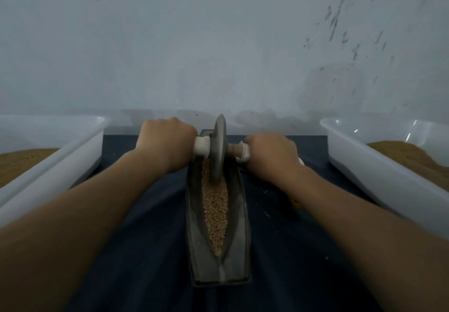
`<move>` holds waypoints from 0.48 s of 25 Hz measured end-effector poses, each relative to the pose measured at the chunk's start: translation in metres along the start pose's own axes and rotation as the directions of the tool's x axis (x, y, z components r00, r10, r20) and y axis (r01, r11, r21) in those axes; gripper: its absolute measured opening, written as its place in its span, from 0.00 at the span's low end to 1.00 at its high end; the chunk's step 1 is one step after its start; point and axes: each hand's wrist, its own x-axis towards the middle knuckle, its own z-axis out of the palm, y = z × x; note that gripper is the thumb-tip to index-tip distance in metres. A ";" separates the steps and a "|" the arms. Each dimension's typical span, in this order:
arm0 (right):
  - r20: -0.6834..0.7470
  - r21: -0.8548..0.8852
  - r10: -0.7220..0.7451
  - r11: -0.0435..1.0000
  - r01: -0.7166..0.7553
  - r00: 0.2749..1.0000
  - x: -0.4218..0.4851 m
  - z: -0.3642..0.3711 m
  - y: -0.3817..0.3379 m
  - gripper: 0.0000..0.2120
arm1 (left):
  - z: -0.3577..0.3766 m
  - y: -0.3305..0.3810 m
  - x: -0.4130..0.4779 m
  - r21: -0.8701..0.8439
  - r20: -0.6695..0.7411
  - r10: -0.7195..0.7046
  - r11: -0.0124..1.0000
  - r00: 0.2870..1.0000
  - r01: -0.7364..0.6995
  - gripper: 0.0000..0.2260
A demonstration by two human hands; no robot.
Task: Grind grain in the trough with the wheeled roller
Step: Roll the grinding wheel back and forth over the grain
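Grain (215,214) lies in a tan ridge down the groove of a dark, boat-shaped trough (194,238) at the middle of the cloth-covered table (145,238), with a grinding stroke under way. At the table's left edge sits a white left tray (73,146) holding brown meal. The left hand (165,141) is curled tight round the roller's pale left handle (201,146). The wheeled roller (219,146) stands upright on its rim at the trough's far end, its disc sunk in the grain and its axle lying crosswise, left to right. The trough's long axis runs the other way, from the table's near edge straight toward its far edge, with the groove's pointed tip toward the person. The right hand (269,156) wraps the right handle (243,152) likewise. A white right tray (364,163), also holding brown meal, flanks the right edge. The kernels look largely whole, so the job appears to be at an early stage. The next pass likely calls for drawing the wheel back toward the near edge with even downward pressure from both fists, keeping it upright in the groove.
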 end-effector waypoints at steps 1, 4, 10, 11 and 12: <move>-0.005 0.005 0.000 1.000 0.000 1.000 -0.014 -0.004 -0.001 0.06 | -0.007 0.001 -0.012 -0.009 0.005 0.014 1.000 1.000 -0.014 0.07; -0.115 -0.115 -0.107 0.989 0.094 0.988 -0.071 -0.020 0.001 0.08 | -0.024 0.000 -0.065 -0.047 0.020 0.086 0.995 0.996 -0.085 0.05; -0.153 -0.190 -0.138 0.976 0.108 0.979 -0.084 -0.031 0.002 0.10 | -0.018 -0.006 -0.077 -0.048 -0.009 0.090 0.995 0.996 -0.091 0.09; -0.141 -0.205 -0.125 0.974 0.094 0.982 -0.068 -0.023 0.000 0.08 | -0.007 -0.004 -0.067 -0.054 -0.025 0.053 0.997 0.998 -0.054 0.08; -0.143 -0.215 -0.116 0.973 0.083 0.983 -0.047 -0.016 -0.003 0.07 | 0.004 -0.002 -0.054 -0.068 -0.055 0.005 0.998 0.998 -0.009 0.05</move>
